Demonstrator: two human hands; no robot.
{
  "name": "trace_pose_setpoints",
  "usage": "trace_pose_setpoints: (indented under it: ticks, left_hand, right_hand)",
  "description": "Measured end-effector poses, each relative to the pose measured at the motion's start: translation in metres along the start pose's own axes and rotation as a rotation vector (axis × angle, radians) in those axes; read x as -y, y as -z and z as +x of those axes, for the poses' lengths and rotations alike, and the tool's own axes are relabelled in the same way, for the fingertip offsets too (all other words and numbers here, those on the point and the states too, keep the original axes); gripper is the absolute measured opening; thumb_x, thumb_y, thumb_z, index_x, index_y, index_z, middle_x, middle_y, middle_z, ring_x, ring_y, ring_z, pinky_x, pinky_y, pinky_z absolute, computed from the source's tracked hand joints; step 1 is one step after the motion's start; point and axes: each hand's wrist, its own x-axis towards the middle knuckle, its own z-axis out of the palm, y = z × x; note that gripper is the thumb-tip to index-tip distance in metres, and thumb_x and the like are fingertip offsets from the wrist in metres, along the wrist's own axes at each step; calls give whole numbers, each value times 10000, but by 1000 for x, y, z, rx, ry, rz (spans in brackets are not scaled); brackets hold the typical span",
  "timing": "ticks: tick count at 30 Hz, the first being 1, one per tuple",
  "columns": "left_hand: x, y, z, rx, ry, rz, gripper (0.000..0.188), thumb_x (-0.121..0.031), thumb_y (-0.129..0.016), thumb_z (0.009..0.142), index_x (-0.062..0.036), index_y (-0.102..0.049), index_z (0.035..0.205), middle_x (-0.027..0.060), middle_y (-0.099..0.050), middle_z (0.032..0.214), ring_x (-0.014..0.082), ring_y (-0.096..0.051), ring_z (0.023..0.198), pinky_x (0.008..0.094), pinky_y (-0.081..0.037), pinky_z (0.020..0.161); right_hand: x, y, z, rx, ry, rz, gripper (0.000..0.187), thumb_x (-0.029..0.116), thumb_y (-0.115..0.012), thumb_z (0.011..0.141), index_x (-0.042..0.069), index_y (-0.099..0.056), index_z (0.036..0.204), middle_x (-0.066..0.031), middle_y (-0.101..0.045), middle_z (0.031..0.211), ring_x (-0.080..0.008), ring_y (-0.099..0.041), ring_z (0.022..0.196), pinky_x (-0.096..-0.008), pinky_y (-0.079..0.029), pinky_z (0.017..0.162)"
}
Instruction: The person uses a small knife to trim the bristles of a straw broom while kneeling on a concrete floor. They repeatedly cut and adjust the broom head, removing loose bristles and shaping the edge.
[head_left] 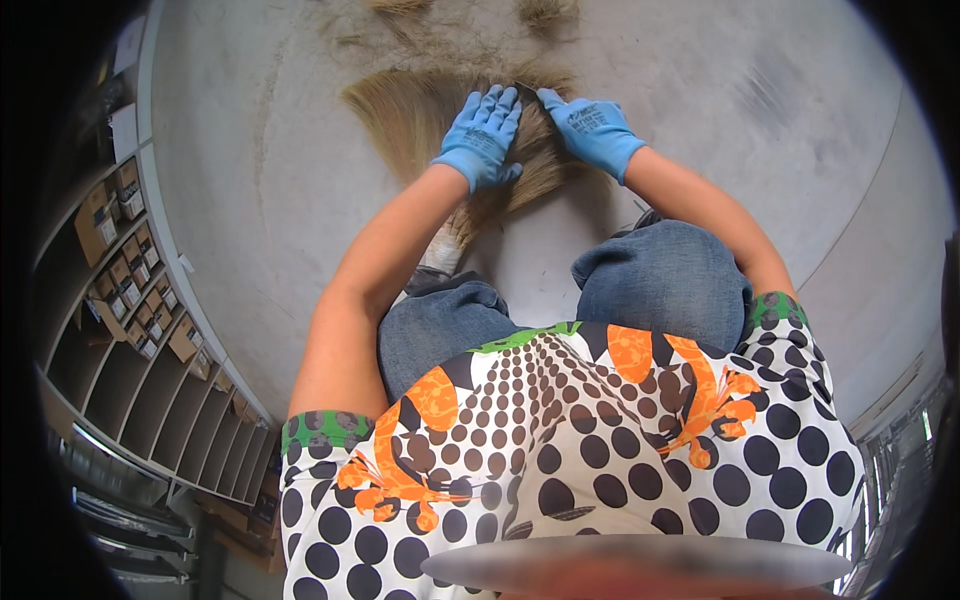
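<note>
A thick bundle of long, straight blond-brown hair-like strands (405, 115) fans out on the floor in front of my knees. It narrows toward my left shoe, where a whitish part shows. My left hand (482, 140), in a blue work glove, lies flat on top of the bundle with its fingers stretched out. At the bundle's right side is my right hand (595, 130), gloved in the same blue. One of its fingers points up and left, while the others curl down around strands and their tips are hidden. Darker strands run between both hands.
Loose tufts (545, 12) and scattered strands lie on the grey concrete floor (720, 60) beyond the bundle. Along the left stands a shelf unit (165, 400) with several small cardboard boxes (97, 222). My bent knees (660, 280) in jeans flank the space before me.
</note>
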Motion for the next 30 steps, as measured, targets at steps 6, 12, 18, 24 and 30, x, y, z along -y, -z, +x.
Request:
trace_pose_setpoints:
  ticks: [6,12,18,24,30]
  left_hand:
    - [1,-5,7,-8,1,10,1074,-620,-685,869,-26,-253,1653,193,-200,1739,348,-149,1622,491,-81,1322]
    - [1,-3,6,27,30,49,1073,-628,-661,873,-21,-245,1654,197,-203,1737,351,-148,1622,493,-79,1321]
    - [0,0,5,-5,16,16,1071,-632,-660,875,-22,-247,1653,196,-202,1738,351,-147,1622,494,-76,1321]
    - [9,-3,-2,-7,26,21,1068,-621,-676,873,-25,-252,1651,193,-196,1740,349,-147,1622,489,-78,1322]
    - [13,-8,-1,-84,6,19,1033,-598,-670,884,-16,-276,1640,199,-230,1727,355,-169,1615,489,-87,1319]
  right_hand:
    - [-2,-1,-12,74,-61,24,621,75,-509,976,123,-395,1584,-211,-754,1024,-390,-754,910,-497,-593,748]
    - [10,8,11,-141,76,102,610,89,-488,969,125,-422,1574,-212,-748,1046,-395,-744,906,-510,-587,760]
    - [1,-2,18,-82,18,54,551,137,-486,1011,128,-439,1560,-187,-760,1087,-359,-758,969,-515,-586,801]
    - [2,-1,3,16,-76,28,651,84,-535,960,137,-388,1592,-181,-763,1090,-355,-761,979,-552,-579,800]
    - [-50,14,8,-274,-250,83,649,124,-562,932,177,-438,1567,-194,-757,1036,-392,-747,910,-530,-595,749]
